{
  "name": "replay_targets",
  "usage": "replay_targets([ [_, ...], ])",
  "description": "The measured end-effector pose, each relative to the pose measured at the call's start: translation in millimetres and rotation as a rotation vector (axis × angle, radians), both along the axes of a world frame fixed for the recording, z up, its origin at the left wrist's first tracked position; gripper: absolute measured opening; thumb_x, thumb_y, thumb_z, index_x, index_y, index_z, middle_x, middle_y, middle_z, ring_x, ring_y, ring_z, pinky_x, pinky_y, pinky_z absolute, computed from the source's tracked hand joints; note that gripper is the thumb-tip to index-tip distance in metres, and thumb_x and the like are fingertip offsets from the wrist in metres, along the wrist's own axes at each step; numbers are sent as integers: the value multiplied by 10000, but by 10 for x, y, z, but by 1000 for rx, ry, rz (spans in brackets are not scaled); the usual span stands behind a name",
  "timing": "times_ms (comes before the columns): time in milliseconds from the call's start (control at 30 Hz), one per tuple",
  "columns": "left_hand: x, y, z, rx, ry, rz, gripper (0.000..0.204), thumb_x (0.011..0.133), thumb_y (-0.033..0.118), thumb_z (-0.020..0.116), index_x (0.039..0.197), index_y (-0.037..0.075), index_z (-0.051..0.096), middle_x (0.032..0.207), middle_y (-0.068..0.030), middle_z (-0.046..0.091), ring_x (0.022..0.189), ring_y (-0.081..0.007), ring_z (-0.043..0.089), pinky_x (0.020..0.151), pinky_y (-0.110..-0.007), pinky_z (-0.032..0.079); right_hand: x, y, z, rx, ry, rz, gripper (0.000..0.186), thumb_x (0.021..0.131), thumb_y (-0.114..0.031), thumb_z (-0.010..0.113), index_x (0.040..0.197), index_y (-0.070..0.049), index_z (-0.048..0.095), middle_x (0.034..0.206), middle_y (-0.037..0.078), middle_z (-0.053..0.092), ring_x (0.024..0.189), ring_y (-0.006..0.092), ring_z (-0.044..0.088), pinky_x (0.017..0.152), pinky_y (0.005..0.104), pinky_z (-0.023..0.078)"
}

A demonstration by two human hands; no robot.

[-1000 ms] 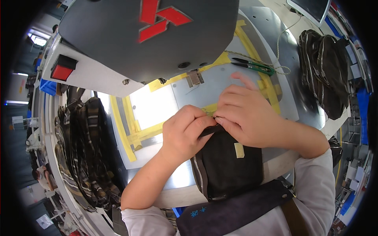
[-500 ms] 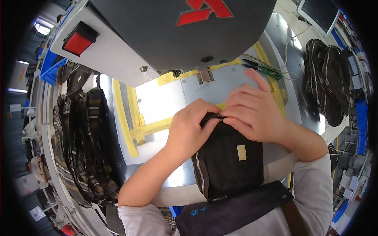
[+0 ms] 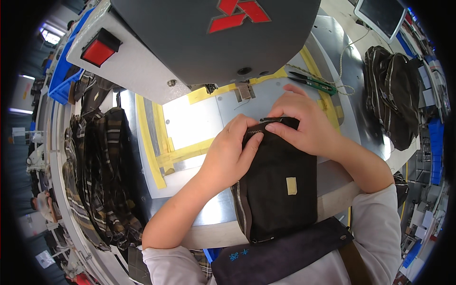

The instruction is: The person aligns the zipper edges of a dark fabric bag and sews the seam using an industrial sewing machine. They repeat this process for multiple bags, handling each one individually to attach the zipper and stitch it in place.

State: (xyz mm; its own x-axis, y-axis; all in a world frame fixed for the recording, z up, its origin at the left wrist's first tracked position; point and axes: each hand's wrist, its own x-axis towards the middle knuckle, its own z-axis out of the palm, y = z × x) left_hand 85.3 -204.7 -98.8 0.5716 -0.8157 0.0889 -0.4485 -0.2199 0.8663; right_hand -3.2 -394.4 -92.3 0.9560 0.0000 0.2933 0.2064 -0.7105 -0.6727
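Note:
A black fabric bag panel (image 3: 275, 209) lies along the near edge of the plate, with a silver zipper (image 3: 241, 206) down its left side and a pale yellow patch (image 3: 291, 185) on it. My left hand (image 3: 230, 154) grips the panel's upper left edge beside a stretch of zipper, fingers closed on it. My right hand (image 3: 301, 128) pinches the top edge a little to the right, thumb on the fabric and some fingers raised. Beyond both hands is a metal plate (image 3: 190, 118) edged with yellow tape, with a small metal block (image 3: 243, 92) on it.
A grey machine head (image 3: 209, 47) with a red switch (image 3: 99, 50) overhangs the plate. Green snips (image 3: 323, 85) lie behind my right hand. Dark plaid bags (image 3: 102, 180) pile at left, black zipped bags (image 3: 392, 95) at right. A screen (image 3: 379, 16), a blue bin (image 3: 64, 88) and a distant person (image 3: 46, 204) show.
Both hands have moved farther from my body, raising the top edge of the bag toward the machine. More of that edge and its zipper now shows between my fingers.

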Motion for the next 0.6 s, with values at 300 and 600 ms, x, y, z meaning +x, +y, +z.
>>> replay_targets([
  [300, 14, 11, -22, 8, 81, -18, 118, 939, 88, 549, 1014, -3, 545, 871, -132, 598, 793, -214, 560, 748, -303, 451, 66, 9, 110, -417, -298, 185, 221, 703, -106, 741, 897, -143, 642, 960, -28, 567, 966, 196, 551, 1075, 515, 317],
  [600, 2, 1, 3, 36, 57, 0, 125, 946, 93, 538, 1017, -8, 557, 871, -141, 603, 797, -232, 570, 754, -307, 456, 28, 17, 116, -124, -112, 122, 175, 716, -67, 711, 807, -94, 564, 904, 22, 576, 891, 232, 569, 1039, 462, 355],
])
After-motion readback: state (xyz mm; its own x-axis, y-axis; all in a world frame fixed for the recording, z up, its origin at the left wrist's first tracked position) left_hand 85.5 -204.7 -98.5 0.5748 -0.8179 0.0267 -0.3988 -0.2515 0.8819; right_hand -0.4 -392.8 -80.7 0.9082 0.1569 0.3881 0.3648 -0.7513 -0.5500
